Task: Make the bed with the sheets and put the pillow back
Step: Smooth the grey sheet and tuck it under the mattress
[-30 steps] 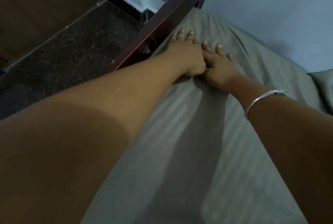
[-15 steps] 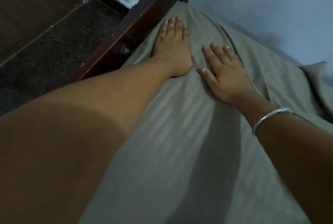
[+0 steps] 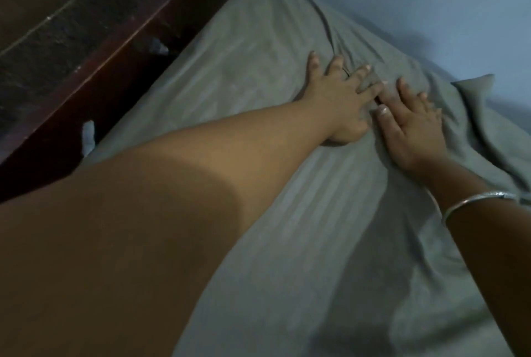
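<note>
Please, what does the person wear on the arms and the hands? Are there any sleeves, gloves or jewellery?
The left hand and the right hand are bare, without gloves. No sleeve shows on either arm as far as the picture reaches. The right wrist carries one thin silver-coloured bangle.

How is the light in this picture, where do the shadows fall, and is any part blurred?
Head view: the light is dim and bluish. Head view: a dark shadow lies on the sheet between the two forearms. Head view: the fingertips of the left hand and the right hand look slightly smeared, and the near left forearm is soft.
</note>
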Tool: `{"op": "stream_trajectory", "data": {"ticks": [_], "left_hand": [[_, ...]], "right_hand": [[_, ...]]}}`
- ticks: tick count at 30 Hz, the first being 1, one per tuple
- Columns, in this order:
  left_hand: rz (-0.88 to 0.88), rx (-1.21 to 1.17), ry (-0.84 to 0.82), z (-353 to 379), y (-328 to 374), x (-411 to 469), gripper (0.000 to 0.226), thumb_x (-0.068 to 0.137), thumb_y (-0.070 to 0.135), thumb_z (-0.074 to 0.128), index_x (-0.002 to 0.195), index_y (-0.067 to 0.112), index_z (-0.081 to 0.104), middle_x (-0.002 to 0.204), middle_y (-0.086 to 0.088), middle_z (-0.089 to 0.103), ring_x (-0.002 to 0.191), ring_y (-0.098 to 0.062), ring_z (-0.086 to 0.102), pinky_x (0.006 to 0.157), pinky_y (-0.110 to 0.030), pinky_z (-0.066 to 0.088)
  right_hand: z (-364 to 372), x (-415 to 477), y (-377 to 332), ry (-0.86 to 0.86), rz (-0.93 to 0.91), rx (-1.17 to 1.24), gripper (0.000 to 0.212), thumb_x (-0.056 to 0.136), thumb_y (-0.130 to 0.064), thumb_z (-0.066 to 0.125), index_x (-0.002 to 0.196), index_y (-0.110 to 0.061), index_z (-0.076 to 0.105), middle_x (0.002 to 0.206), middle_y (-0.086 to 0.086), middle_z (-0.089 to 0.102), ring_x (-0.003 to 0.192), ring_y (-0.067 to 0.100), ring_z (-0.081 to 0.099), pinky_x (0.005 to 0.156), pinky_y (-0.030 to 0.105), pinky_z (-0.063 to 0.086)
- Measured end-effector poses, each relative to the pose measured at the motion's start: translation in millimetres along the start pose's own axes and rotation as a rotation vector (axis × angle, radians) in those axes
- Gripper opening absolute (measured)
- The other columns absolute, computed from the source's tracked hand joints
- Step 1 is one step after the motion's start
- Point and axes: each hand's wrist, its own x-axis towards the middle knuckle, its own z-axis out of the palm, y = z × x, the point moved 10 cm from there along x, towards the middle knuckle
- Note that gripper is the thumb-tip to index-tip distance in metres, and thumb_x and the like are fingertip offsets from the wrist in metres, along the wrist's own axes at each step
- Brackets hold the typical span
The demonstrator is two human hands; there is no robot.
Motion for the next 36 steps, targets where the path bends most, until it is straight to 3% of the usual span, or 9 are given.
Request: {"op": "stream_trajectory", "data": {"ticks": [3, 6, 11, 16, 24, 28, 31, 33, 36], "left_hand": [[-0.101, -0.018, -0.062, -6.3, 3.9, 13.3, 0.084, 0.081, 0.074, 0.034, 0.148, 0.041, -0.003, 0.159, 0.000, -0.007, 0.138, -0.052, -0.004, 0.095, -0.079, -0.001], [-0.173, -0.083, -0.100, -8.5, 5.6, 23.0, 0.095, 0.071, 0.080, 0.043, 0.146, 0.046, -0.005, 0.159, 0.002, -0.011, 0.135, -0.055, -0.014, 0.088, -0.083, -0.004], [-0.179, -0.044, -0.159, -8.0, 8.8, 36.4, 0.111, 0.064, 0.076, 0.061, 0.147, 0.043, -0.006, 0.158, 0.002, -0.017, 0.136, -0.051, -0.020, 0.094, -0.079, -0.009], [-0.101, -0.104, -0.160, -15.5, 19.8, 57.4, 0.115, 0.061, 0.056, 0.078, 0.149, 0.039, 0.006, 0.159, 0.002, -0.010, 0.140, -0.046, -0.016, 0.106, -0.068, -0.008], [0.084, -0.063, 0.771, -45.7, 16.4, 16.9, 0.063, 0.083, 0.052, 0.047, 0.132, 0.013, 0.052, 0.130, -0.013, 0.055, 0.123, -0.034, 0.048, 0.109, -0.060, 0.022], [0.076, -0.020, 0.411, -20.1, 19.1, 47.4, 0.065, 0.086, 0.060, 0.029, 0.142, 0.030, 0.038, 0.149, -0.006, 0.036, 0.139, -0.032, 0.027, 0.114, -0.057, 0.008], [0.028, 0.006, 0.320, -9.2, 14.8, 58.8, 0.070, 0.085, 0.067, 0.026, 0.147, 0.037, 0.020, 0.157, -0.003, 0.019, 0.144, -0.032, 0.010, 0.113, -0.056, 0.000], [0.030, 0.009, 0.338, -10.9, 15.2, 60.1, 0.071, 0.085, 0.069, 0.024, 0.148, 0.037, 0.018, 0.157, -0.003, 0.017, 0.145, -0.032, 0.008, 0.113, -0.056, 0.000], [0.024, 0.031, 0.344, -11.1, 13.9, 58.4, 0.071, 0.085, 0.068, 0.025, 0.148, 0.036, 0.017, 0.158, -0.003, 0.016, 0.145, -0.031, 0.008, 0.113, -0.056, 0.001]], "right_hand": [[0.1, 10.0, 9.7, -0.019, 0.049, 0.058, 0.051, 0.099, -0.049, 0.021, 0.147, -0.035, 0.026, 0.159, 0.001, 0.012, 0.145, 0.034, 0.007, 0.114, 0.054, 0.000], [-17.7, 14.8, 15.3, 0.076, 0.080, 0.085, 0.058, 0.088, -0.051, 0.025, 0.141, -0.034, 0.038, 0.149, 0.011, 0.034, 0.135, 0.037, 0.031, 0.109, 0.054, 0.027], [-27.5, -0.7, 68.9, 0.064, 0.499, -0.037, 0.060, 0.091, -0.055, 0.044, 0.136, -0.016, 0.035, 0.143, 0.024, 0.030, 0.127, 0.048, 0.033, 0.103, 0.054, 0.030], [-31.8, 24.9, 67.7, -0.028, 0.362, -0.049, 0.033, 0.096, -0.019, 0.047, 0.121, 0.002, 0.043, 0.123, 0.030, 0.052, 0.114, 0.046, 0.050, 0.093, 0.046, 0.041], [-94.4, 49.8, 98.9, 0.269, 0.434, 0.013, 0.034, 0.094, -0.014, 0.038, 0.125, -0.001, 0.041, 0.127, 0.030, 0.049, 0.121, 0.046, 0.044, 0.100, 0.048, 0.035], [-23.6, 48.0, 106.9, -0.213, 0.371, -0.090, 0.070, 0.092, -0.060, 0.032, 0.148, -0.019, 0.021, 0.156, 0.021, 0.010, 0.143, 0.043, 0.006, 0.114, 0.055, 0.004], [-34.6, 29.7, 95.1, 0.005, 0.339, -0.150, 0.070, 0.093, -0.058, 0.033, 0.150, -0.022, 0.014, 0.158, 0.016, 0.000, 0.144, 0.039, 0.000, 0.112, 0.060, 0.002], [-38.8, 23.0, 55.8, 0.150, 0.092, -0.200, 0.066, 0.095, -0.051, 0.034, 0.149, -0.015, 0.020, 0.158, 0.014, 0.008, 0.145, 0.035, 0.007, 0.113, 0.057, 0.004], [-5.8, 15.9, 31.5, -0.001, -0.077, -0.119, 0.063, 0.097, -0.049, 0.021, 0.151, -0.018, 0.015, 0.159, 0.006, 0.010, 0.145, 0.030, 0.010, 0.115, 0.050, 0.008]]}}
